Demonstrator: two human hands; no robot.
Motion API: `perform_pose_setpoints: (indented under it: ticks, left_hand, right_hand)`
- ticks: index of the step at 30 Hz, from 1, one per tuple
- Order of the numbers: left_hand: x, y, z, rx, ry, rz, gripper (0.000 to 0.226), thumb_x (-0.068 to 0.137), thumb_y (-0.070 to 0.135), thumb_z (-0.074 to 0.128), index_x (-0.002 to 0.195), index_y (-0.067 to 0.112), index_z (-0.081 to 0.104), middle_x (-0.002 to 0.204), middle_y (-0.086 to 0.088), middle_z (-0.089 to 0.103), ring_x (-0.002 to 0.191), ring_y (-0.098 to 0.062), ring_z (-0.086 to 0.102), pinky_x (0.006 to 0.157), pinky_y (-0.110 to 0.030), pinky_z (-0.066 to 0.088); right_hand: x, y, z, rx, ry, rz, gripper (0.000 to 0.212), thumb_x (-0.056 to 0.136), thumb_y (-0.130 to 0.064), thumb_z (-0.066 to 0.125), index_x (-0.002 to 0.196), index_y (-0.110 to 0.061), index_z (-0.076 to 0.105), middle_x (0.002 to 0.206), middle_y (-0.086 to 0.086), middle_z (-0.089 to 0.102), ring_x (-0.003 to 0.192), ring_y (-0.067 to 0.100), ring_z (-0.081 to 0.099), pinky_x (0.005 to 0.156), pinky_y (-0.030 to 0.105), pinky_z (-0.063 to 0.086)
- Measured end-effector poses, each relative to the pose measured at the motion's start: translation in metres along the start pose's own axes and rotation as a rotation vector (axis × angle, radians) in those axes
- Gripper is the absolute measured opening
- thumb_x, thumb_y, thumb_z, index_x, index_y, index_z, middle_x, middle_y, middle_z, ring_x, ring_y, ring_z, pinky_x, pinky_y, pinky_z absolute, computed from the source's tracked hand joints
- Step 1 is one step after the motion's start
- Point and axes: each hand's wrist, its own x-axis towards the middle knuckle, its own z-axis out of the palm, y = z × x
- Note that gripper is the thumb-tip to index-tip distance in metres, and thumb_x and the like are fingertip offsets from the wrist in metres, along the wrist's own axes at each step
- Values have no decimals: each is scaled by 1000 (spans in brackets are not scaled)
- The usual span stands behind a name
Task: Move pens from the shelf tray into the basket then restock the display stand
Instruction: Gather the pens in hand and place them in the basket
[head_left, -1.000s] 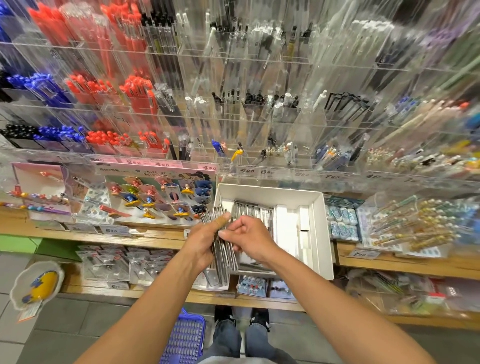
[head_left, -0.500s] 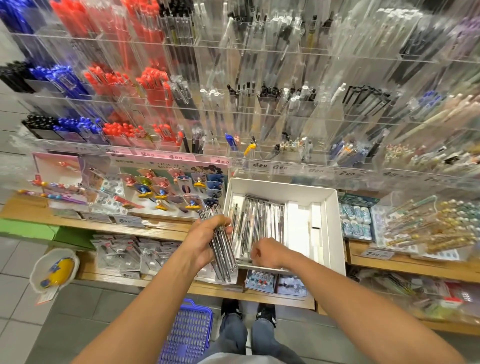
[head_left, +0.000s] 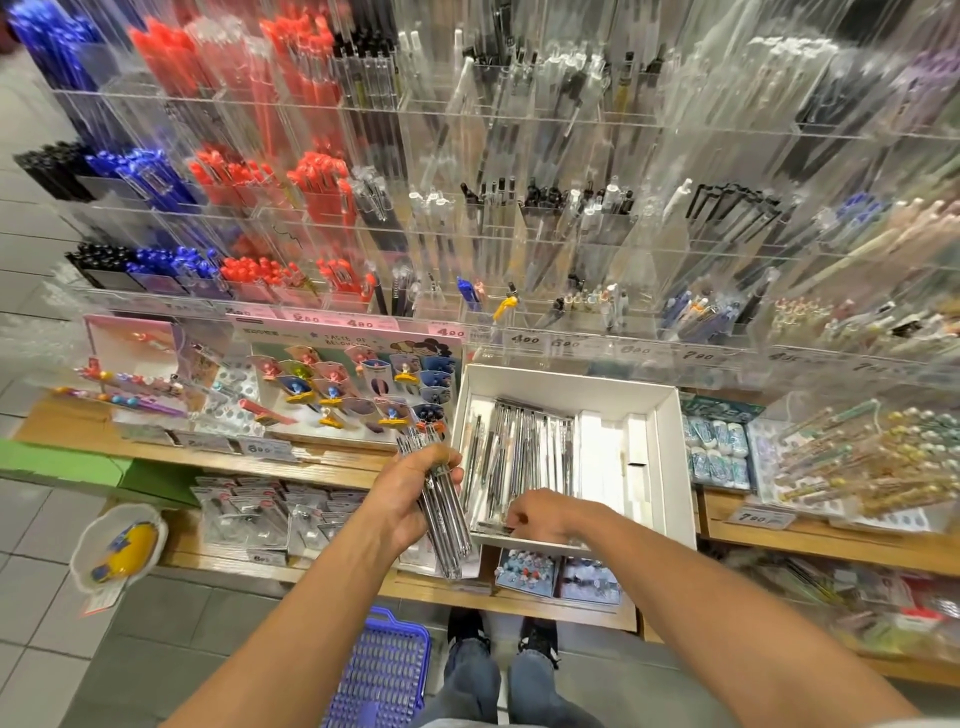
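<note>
a blue basket (head_left: 387, 670) sits on the floor by the shoes (head_left: 537, 636). above it the left hand (head_left: 415, 493) grips a bundle of pens (head_left: 439, 512), fingers curled round them. just right, the right hand (head_left: 543, 517) reaches into the white tray (head_left: 670, 467) on the shelf, fingers curled over the near pen ends. behind stands the clear display stand (head_left: 519, 208).

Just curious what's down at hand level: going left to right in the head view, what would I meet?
Yellow toy in a white dish → left hand holding a bundle of pens → right hand → white tray → eraser packs.
</note>
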Motion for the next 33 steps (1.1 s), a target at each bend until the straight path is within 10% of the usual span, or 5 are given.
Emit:
perform_pose_setpoints:
  ticks: [8,17,28,33]
  left_hand:
    - [-2,-5,-1,0,20,15,4,90,2,59,92,0,62,75,-9,61,63,-16,59,59,-28,51]
    - [0,-8,13,-73,-38,-1,19,83,13,71,95,-1,65,81,-18,70,58,-24,66,52,-34,57]
    - [-1,-10,16,-14,16,49,7,86,-2,61,93,-1,61,70,-10,61,54,-17,59,52,-29,52]
    - [-1,-8,-1,-64,30,23,7,88,-1,55,87,5,58,70,-8,57,55,-14,58,52,-26,53]
  right_hand:
    - [-18,7,-15,129,23,-37,23,97,-29,55,80,-15,55,80,2,53,70,17,44,67,29,39]
    - [-54,-55,-51,1085,327,-145,18,84,-21,73,93,-9,61,79,3,72,55,5,57,52,18,48]
    - [-46,-40,-42,911,343,-93,14,89,-31,67,87,-17,65,86,-1,70,59,7,59,59,23,51]
    - [-18,-2,-3,225,45,108,27,95,-7,53,120,-11,64,132,5,60,114,18,58,98,31,46]
